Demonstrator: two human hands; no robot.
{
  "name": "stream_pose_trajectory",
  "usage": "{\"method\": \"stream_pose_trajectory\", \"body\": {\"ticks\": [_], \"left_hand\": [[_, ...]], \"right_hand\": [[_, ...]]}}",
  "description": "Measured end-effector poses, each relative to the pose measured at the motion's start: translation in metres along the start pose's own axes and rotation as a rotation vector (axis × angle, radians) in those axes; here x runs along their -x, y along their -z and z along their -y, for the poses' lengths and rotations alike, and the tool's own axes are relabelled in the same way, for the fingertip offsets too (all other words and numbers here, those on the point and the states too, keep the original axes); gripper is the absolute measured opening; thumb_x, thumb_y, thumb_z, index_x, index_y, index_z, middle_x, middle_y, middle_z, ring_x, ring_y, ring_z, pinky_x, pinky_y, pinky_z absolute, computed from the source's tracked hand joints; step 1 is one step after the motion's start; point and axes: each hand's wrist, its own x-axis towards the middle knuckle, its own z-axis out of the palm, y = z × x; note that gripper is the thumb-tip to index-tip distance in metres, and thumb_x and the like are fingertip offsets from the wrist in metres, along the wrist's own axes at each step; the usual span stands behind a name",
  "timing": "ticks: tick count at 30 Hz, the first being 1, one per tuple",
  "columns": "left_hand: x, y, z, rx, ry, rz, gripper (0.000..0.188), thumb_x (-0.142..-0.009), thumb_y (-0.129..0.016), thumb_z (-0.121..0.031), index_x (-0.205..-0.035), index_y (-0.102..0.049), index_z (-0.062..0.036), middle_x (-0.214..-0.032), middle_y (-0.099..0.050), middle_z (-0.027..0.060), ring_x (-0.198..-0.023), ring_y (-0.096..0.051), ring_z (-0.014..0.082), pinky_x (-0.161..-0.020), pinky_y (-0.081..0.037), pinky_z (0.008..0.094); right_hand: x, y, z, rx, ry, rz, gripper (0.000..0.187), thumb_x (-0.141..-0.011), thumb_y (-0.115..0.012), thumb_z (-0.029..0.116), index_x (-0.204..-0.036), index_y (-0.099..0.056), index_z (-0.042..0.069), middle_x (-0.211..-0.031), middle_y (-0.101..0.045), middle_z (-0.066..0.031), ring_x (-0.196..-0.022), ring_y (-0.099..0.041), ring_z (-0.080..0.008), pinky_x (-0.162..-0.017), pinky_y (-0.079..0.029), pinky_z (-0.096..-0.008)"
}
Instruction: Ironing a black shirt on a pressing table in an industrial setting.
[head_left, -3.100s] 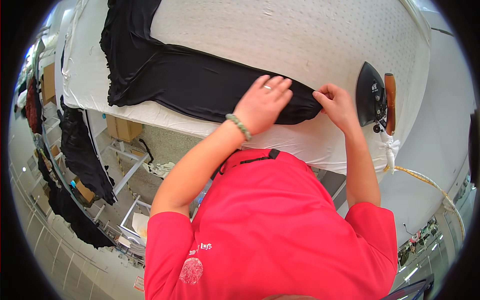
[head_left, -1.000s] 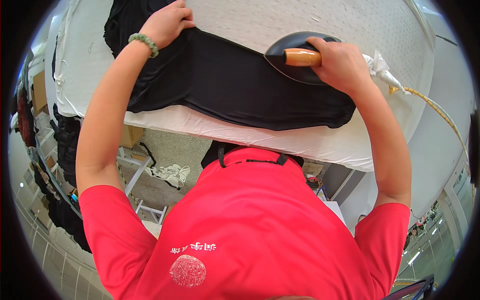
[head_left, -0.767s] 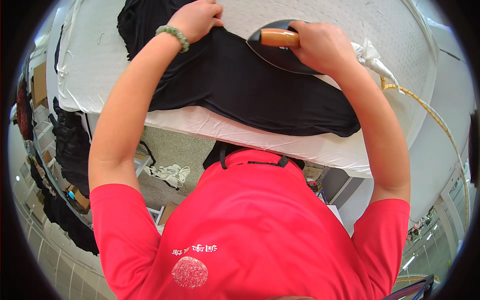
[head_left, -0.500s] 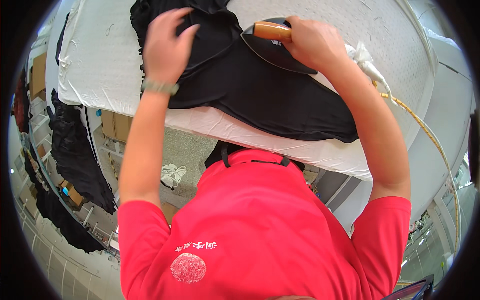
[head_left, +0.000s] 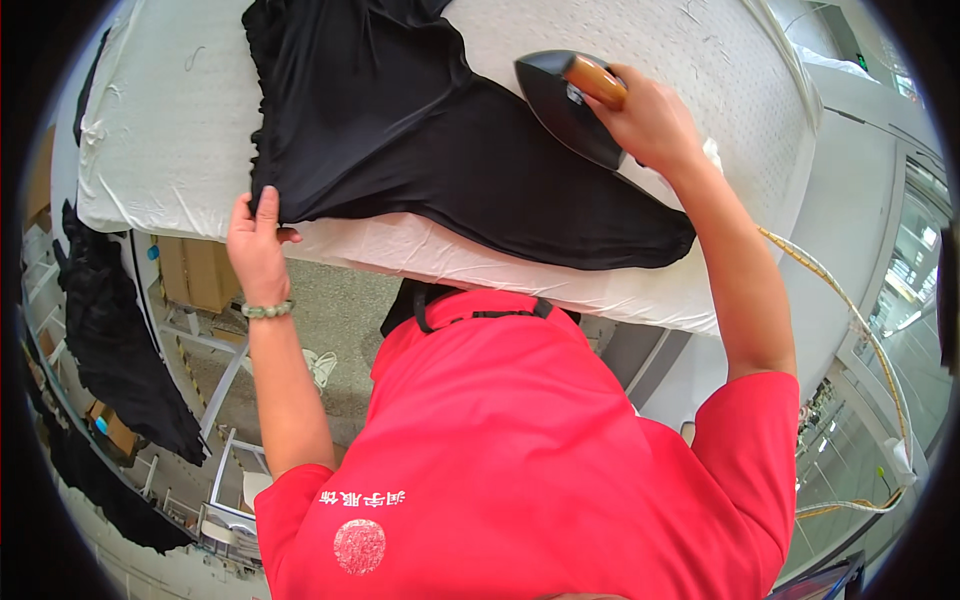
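Note:
Black pants (head_left: 400, 150) with a gathered waist edge lie spread over the white padded ironing table (head_left: 170, 130). My left hand (head_left: 260, 245) pinches the near corner of that gathered edge, at the table's front. In my right hand (head_left: 650, 120) is the brown handle of a dark iron (head_left: 560, 105), its pointed tip toward the upper left. The iron is at the far edge of the pant leg; whether its sole touches the cloth I cannot tell.
A yellowish cord with a white hose (head_left: 840, 290) curves down on the right. Dark garments (head_left: 125, 340) hang over rails at the left. Beneath the table stands a cardboard box (head_left: 195, 275), and white shoes (head_left: 320, 370) show on the floor.
My left hand has come down from above the cloth to its near left corner and closed on it. The iron has shifted slightly right and turned. The pants lie flatter at the waist.

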Motion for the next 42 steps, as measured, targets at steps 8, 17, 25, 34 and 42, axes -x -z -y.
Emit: {"method": "stream_pose_trajectory", "body": {"ticks": [8, 17, 25, 34, 42], "left_hand": [[-0.011, 0.002, -0.027, 0.059, -0.055, 0.126, 0.017, -0.104, -0.067, -0.025, -0.106, -0.066, -0.0085, -0.086, -0.068, -0.0036, -0.061, -0.055, 0.0029, -0.049, -0.039, 0.0210], [-0.017, 0.006, -0.037, 0.045, -0.013, 0.167, 0.017, -0.104, -0.067, -0.026, -0.109, -0.066, -0.0097, -0.090, -0.070, -0.0041, -0.064, -0.056, 0.0024, -0.049, -0.038, 0.0210], [-0.015, 0.002, -0.043, 0.040, 0.015, 0.090, 0.023, -0.104, -0.067, -0.029, -0.114, -0.066, -0.0087, -0.097, -0.073, -0.0024, -0.071, -0.063, 0.0036, -0.051, -0.040, 0.0205], [-0.010, 0.013, -0.036, 0.075, 0.021, 0.113, 0.025, -0.104, -0.067, -0.028, -0.118, -0.065, -0.0072, -0.108, -0.073, 0.0016, -0.084, -0.069, 0.0093, -0.059, -0.048, 0.0232], [-0.010, 0.011, -0.031, 0.203, -0.048, 0.260, 0.018, -0.105, -0.064, -0.020, -0.119, -0.065, -0.0086, -0.110, -0.073, 0.0032, -0.088, -0.070, 0.0110, -0.067, -0.055, 0.0256]], "right_hand": [[0.130, -0.033, -0.033, 0.116, 0.012, 0.042, 0.054, -0.078, -0.076, 0.016, -0.130, -0.064, 0.012, -0.084, -0.072, -0.0207, -0.078, -0.071, -0.0419, -0.070, -0.057, -0.0491], [0.146, -0.069, -0.052, 0.040, -0.042, -0.075, 0.053, -0.075, -0.077, 0.014, -0.127, -0.065, 0.013, -0.079, -0.071, -0.0177, -0.073, -0.071, -0.0389, -0.065, -0.057, -0.0467], [0.179, -0.064, -0.022, 0.029, 0.027, 0.149, 0.049, -0.075, -0.076, 0.013, -0.123, -0.064, 0.015, -0.075, -0.070, -0.0163, -0.071, -0.071, -0.0373, -0.065, -0.057, -0.0476], [0.099, -0.027, -0.116, 0.052, -0.408, -0.124, 0.047, -0.094, -0.070, 0.048, -0.114, -0.070, 0.005, -0.089, -0.072, -0.0249, -0.088, -0.071, -0.0429, -0.077, -0.055, -0.0503], [0.118, -0.022, -0.263, -0.020, -0.660, -0.206, 0.044, -0.094, -0.071, 0.043, -0.110, -0.071, 0.002, -0.103, -0.073, -0.0218, -0.100, -0.069, -0.0414, -0.086, -0.054, -0.0480]]}}
